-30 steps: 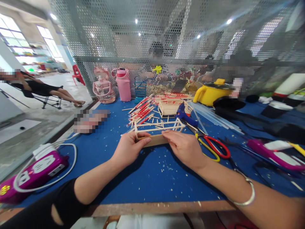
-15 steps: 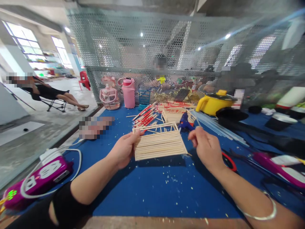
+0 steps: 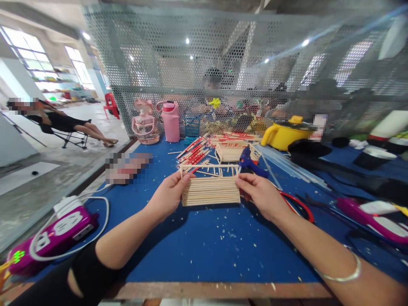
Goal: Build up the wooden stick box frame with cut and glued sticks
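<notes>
Between my hands is a small frame of pale wooden sticks point(image 3: 212, 191), its flat slatted side towards me and an open railing along the far edge. My left hand point(image 3: 170, 191) pinches its left end, thumb on top. At the right end, my right hand point(image 3: 259, 191) grips the corner between thumb and fingers. Just beyond lies a blue glue gun point(image 3: 250, 163). A second stick frame point(image 3: 231, 154) rests behind it, beside bundles of sticks in red-and-white wrappers point(image 3: 194, 155).
A pink bottle point(image 3: 171, 121), a clear pink jug point(image 3: 145, 125) and a yellow pot point(image 3: 287, 136) stand along the mesh screen point(image 3: 178, 63). Translucent glue sticks point(image 3: 290, 168) lie at right. Purple power strips point(image 3: 60, 236) with cables flank both sides. A person point(image 3: 70, 119) reclines at far left.
My right hand has moved left and taken hold of the frame's right end. The frame has levelled out and now faces me squarely.
</notes>
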Demonstrator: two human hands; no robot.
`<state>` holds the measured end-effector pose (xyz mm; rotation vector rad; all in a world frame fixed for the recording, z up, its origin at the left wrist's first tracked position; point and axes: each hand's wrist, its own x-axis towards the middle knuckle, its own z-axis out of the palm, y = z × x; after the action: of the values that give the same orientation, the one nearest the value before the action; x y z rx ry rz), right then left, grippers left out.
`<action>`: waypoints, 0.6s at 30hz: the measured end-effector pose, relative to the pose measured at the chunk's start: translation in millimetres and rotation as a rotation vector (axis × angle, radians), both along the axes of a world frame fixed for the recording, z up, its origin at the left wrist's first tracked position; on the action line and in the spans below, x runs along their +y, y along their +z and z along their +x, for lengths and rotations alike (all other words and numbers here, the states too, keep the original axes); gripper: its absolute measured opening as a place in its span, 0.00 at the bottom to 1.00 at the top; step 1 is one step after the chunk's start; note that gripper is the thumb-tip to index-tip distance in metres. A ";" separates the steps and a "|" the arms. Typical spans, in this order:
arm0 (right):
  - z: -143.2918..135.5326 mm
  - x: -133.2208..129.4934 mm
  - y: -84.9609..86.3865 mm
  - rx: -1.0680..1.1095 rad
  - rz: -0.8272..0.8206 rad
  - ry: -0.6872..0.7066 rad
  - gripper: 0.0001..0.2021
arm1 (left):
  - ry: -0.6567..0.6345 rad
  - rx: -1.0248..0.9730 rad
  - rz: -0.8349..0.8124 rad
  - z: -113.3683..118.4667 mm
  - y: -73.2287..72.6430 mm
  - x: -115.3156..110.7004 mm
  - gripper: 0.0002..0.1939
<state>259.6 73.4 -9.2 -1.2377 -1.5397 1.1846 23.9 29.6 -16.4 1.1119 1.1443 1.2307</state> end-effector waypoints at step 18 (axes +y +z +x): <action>4.1 0.4 6.3 0.045 -0.223 0.108 0.15 | -0.028 0.302 -0.276 -25.6 29.3 -4.7 0.20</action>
<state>263.7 73.8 -2.9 -1.2737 -1.4873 1.4772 -1.7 24.9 12.9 1.1203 1.4723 0.8684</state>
